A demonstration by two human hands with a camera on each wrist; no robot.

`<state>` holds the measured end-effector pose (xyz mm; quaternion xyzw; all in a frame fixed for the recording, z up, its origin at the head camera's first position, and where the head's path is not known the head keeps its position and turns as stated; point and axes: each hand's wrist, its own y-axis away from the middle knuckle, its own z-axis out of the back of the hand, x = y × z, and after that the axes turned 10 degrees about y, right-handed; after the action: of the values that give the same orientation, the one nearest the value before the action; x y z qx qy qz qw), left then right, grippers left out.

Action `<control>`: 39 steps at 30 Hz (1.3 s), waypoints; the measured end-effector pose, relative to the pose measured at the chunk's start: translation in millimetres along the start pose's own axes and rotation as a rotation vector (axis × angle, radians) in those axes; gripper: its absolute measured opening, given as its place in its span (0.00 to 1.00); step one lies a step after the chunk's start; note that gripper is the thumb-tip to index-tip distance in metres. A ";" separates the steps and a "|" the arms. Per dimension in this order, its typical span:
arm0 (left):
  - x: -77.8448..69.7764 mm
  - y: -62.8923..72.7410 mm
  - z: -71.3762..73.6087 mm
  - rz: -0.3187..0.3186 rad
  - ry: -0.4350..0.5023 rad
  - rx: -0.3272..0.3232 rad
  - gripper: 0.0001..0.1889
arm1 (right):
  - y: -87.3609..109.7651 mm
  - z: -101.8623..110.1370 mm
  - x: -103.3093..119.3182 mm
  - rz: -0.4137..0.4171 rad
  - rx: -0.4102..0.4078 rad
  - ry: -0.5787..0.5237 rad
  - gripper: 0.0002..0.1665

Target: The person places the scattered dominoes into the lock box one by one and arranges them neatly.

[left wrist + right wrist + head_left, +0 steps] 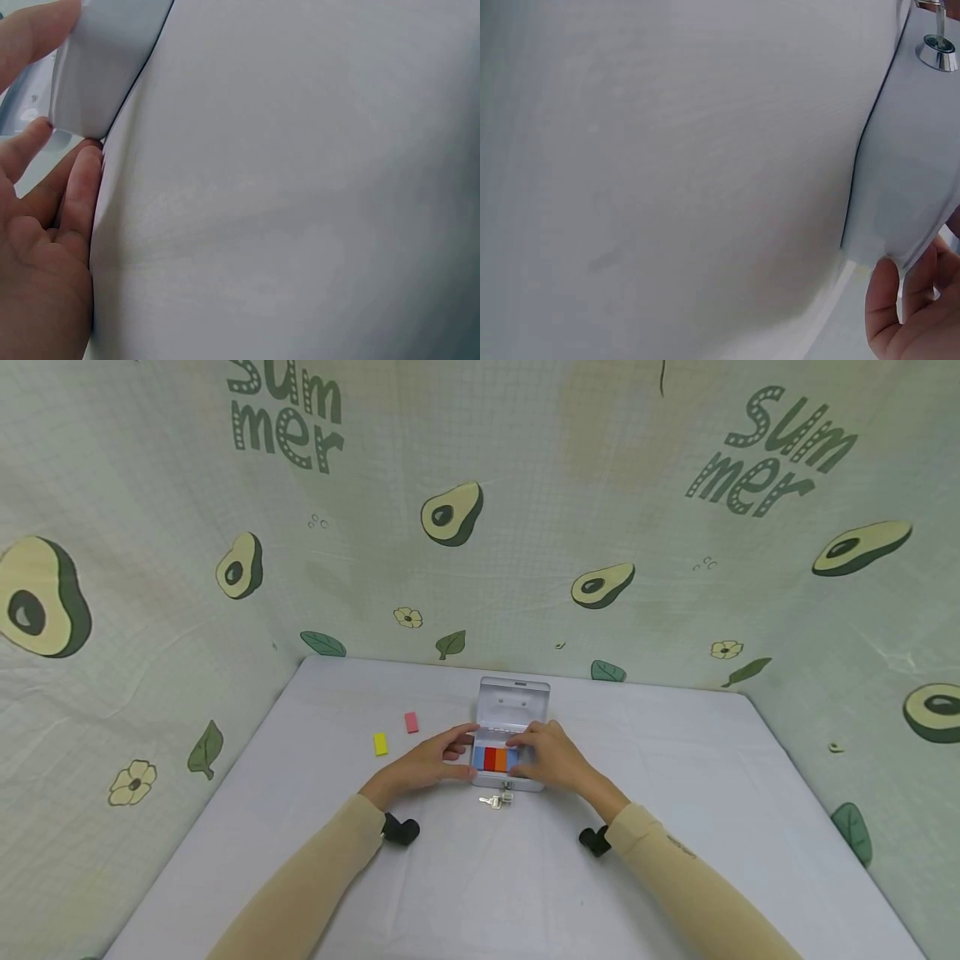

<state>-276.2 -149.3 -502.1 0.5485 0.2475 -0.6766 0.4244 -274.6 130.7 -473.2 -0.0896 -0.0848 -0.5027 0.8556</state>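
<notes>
A small silver cash box (pixel 489 782) stands on the table with its lid (pixel 513 702) raised. Inside lies a row of coloured blocks: a blue block (pixel 479 758), a red block (pixel 490 759), an orange block (pixel 501 760) and another blue block (pixel 512 758) at the right. My left hand (pixel 427 760) holds the box's left side, thumb at the front corner and fingers farther back. Over the box's right part, my right hand (pixel 551 756) pinches the right-hand blue block between thumb and index finger. Its other fingers (pixel 885 292) rest by the box's corner.
A pair of keys (pixel 492 801) hangs from the lock at the box's front. Left of the box lie a pink block (pixel 411 722) and a yellow block (pixel 380 744). The white-covered table (pixel 480 893) meets a printed cloth (pixel 525 527) behind.
</notes>
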 end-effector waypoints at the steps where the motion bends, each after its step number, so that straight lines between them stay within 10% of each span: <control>1: -0.3 0.2 -0.1 0.000 0.000 -0.001 0.44 | 0.6 0.1 -0.5 0.003 -0.001 -0.009 0.25; 18: -5.3 4.4 -0.6 0.004 0.012 -0.005 0.44 | 12.6 8.8 -5.1 0.013 -0.066 -0.175 0.27; 39: -3.6 3.0 -2.0 0.007 0.003 -0.011 0.45 | 35.5 11.7 -20.6 -0.170 -0.100 -0.331 0.33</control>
<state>-272.5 -148.1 -498.9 0.5479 0.2501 -0.6730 0.4293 -254.1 167.8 -469.1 -0.2058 -0.2065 -0.5550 0.7791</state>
